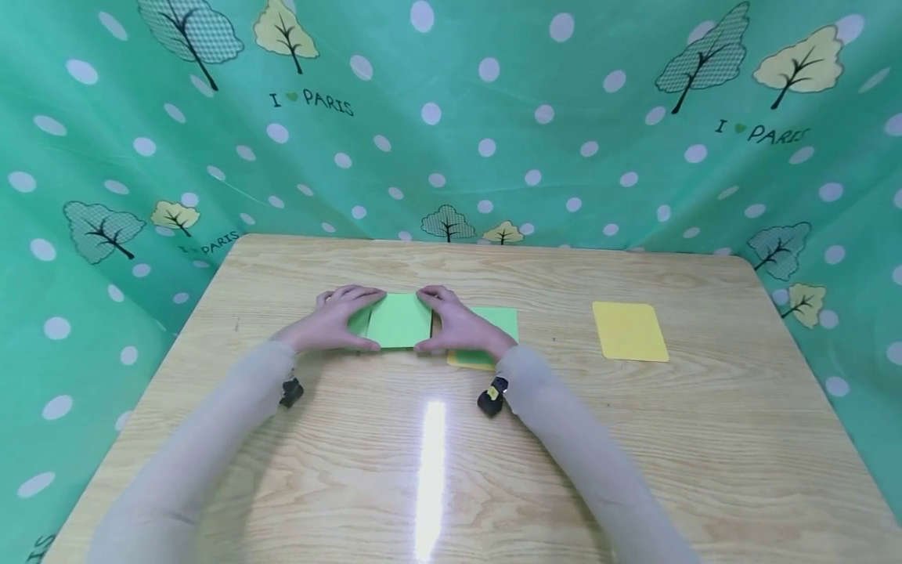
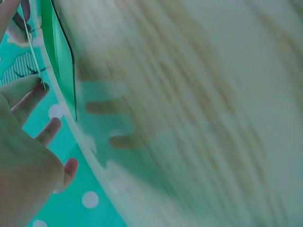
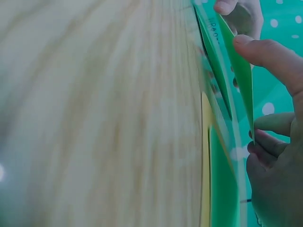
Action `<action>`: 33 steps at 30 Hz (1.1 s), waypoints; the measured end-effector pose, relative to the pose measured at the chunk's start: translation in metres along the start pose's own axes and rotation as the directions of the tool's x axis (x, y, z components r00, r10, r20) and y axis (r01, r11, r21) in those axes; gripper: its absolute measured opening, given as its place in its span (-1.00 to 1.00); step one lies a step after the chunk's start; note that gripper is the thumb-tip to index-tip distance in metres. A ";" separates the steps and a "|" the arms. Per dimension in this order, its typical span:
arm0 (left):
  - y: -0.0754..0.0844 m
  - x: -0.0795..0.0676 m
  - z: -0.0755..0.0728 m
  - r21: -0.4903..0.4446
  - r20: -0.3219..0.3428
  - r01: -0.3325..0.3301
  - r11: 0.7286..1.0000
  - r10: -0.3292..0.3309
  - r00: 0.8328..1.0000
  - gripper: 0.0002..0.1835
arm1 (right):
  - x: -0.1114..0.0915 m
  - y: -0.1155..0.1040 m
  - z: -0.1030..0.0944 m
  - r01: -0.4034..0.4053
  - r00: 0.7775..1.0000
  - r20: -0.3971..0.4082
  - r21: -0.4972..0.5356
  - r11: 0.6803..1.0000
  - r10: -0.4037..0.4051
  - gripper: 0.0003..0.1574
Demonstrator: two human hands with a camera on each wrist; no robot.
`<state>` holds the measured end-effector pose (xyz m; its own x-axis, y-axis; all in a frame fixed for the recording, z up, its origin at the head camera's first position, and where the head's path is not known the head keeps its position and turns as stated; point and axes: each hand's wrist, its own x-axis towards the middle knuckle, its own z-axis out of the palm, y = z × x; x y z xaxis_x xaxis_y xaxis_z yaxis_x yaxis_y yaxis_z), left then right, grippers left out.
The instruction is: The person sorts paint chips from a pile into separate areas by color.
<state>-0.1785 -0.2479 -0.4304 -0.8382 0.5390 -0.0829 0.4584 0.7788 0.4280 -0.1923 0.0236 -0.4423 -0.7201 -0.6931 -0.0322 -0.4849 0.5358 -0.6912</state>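
Note:
Between both hands, a light green square card [image 1: 400,321] is held by its side edges. My left hand [image 1: 331,321] pinches its left side, thumb at the near corner and fingers at the far one. On the right side, my right hand [image 1: 461,323] grips it the same way. The right wrist view shows the held card [image 3: 242,75] lifted over a second green card [image 3: 214,56] lying on the table. From the head view, only a strip of that lower card [image 1: 359,319] shows at the left.
Beside my right wrist lies another green card [image 1: 502,321] over a yellow card [image 1: 468,360], partly hidden by the hand. A separate yellow card [image 1: 630,332] with rounded corners lies farther right on the wooden table [image 1: 352,470]. A green patterned curtain [image 1: 451,117] hangs behind.

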 end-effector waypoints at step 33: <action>-0.027 -0.018 -0.007 -0.046 0.036 0.067 0.997 -0.065 0.997 0.09 | 0.031 -0.014 0.022 -0.033 0.999 0.024 -0.082 0.996 0.035 0.33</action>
<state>-0.1776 -0.2804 -0.4344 -0.8550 0.4985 -0.1431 0.3874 0.7973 0.4629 -0.1971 -0.0163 -0.4500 -0.7246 -0.6852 -0.0741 -0.4995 0.5962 -0.6286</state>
